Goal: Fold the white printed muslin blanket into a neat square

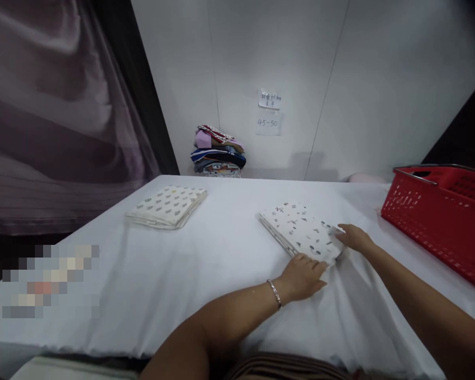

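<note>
A folded white cloth with small grey and dark prints lies on the white-covered table, right of the middle. My left hand, with a bracelet at the wrist, is at the near edge of this cloth, its fingers bent over the edge. At the cloth's right corner, my right hand has its thumb and fingers closed on the fabric. Another folded cloth, cream with grey heart-like shapes, lies flat at the left back of the table, apart from both hands.
A red perforated basket stands at the right edge. Behind the table is a stack of folded fabrics against the wall, with paper notes above. A purplish curtain hangs at the left.
</note>
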{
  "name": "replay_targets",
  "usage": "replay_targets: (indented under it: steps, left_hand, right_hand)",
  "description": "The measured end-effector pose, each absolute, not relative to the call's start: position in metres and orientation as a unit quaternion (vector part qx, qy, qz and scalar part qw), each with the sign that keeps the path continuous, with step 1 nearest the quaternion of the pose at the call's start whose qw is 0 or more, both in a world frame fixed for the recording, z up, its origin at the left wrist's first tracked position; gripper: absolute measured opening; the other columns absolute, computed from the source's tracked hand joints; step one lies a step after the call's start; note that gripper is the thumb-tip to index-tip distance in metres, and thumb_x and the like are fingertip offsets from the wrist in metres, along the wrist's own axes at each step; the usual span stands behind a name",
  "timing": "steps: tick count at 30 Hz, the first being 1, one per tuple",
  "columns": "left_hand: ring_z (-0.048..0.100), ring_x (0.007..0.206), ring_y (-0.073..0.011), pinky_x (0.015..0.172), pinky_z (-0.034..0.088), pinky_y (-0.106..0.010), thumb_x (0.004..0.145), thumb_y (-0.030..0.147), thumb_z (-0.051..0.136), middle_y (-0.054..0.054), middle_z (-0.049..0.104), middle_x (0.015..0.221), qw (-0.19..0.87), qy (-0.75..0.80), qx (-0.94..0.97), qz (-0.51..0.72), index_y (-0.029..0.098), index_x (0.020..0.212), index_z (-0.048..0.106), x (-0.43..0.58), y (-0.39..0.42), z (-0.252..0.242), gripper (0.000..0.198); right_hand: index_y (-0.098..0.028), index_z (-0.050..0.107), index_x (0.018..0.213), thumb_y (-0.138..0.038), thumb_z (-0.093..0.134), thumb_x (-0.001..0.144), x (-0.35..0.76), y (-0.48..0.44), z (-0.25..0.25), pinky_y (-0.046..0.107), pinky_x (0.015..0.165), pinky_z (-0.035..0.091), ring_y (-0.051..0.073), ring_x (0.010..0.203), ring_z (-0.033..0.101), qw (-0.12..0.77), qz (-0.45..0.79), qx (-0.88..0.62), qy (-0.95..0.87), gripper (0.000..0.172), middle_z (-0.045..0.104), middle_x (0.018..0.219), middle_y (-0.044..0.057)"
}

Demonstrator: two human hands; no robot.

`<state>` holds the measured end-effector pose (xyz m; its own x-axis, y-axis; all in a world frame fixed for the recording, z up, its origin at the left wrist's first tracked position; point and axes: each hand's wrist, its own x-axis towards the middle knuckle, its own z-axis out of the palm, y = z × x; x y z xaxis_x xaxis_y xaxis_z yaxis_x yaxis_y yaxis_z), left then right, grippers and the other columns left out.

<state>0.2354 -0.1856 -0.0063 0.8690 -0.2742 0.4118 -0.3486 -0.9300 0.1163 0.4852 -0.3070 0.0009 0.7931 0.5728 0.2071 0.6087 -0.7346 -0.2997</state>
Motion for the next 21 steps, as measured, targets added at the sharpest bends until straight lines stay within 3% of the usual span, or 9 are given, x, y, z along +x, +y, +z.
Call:
replay_targets:
  steps: [4,9,13,17,21]
  left_hand:
    - [0.052,0.108,-0.0175,0.099,0.033,-0.035,0.088,0.026,0.045,-0.007,0.060,0.116,0.177,-0.149,0.946,0.228,0.017,0.116,0.050,0.231,-0.138,-0.004,0.029]
    - [0.050,0.112,-0.0167,0.098,0.037,-0.032,0.085,0.017,0.046,-0.007,0.059,0.118,0.261,0.129,0.924,0.248,0.017,0.107,0.059,0.251,-0.058,0.001,0.026]
    - [0.055,0.105,-0.0168,0.091,0.042,-0.029,0.082,0.018,0.051,-0.008,0.059,0.118,0.325,0.305,0.871,0.204,0.016,0.113,0.057,0.270,-0.009,0.000,0.032]
    - [0.059,0.095,-0.0154,0.082,0.044,-0.025,0.081,0.024,0.054,-0.006,0.065,0.107,0.353,0.318,0.865,0.162,0.017,0.117,0.056,0.283,0.012,-0.007,0.037]
    - [0.059,0.094,-0.0146,0.078,0.044,-0.022,0.081,0.027,0.052,-0.003,0.066,0.108,0.363,0.304,0.870,0.135,0.020,0.113,0.060,0.290,0.018,-0.010,0.034]
  right_hand:
    - [-0.012,0.058,0.117,-0.037,0.046,0.084,0.423,-0.293,0.002,0.038,0.095,0.042,0.026,0.110,0.054,0.216,-0.070,-0.871,-0.435,0.044,0.058,0.120,0.014]
    - [-0.020,0.050,0.128,-0.040,0.043,0.087,0.338,-0.286,-0.010,0.046,0.098,0.039,0.027,0.121,0.046,0.181,-0.094,-0.800,-0.565,0.046,0.051,0.130,0.010]
    - [-0.021,0.039,0.136,-0.029,0.042,0.088,0.323,-0.294,-0.025,0.046,0.098,0.040,0.027,0.121,0.046,0.148,-0.152,-0.777,-0.593,0.050,0.050,0.131,0.011]
    - [-0.021,0.024,0.143,-0.022,0.040,0.087,0.326,-0.299,-0.036,0.045,0.096,0.041,0.025,0.121,0.047,0.136,-0.184,-0.766,-0.600,0.058,0.050,0.132,0.010]
    - [-0.022,0.019,0.145,-0.027,0.041,0.088,0.324,-0.300,-0.040,0.044,0.097,0.039,0.026,0.121,0.046,0.119,-0.186,-0.774,-0.593,0.061,0.047,0.134,0.010]
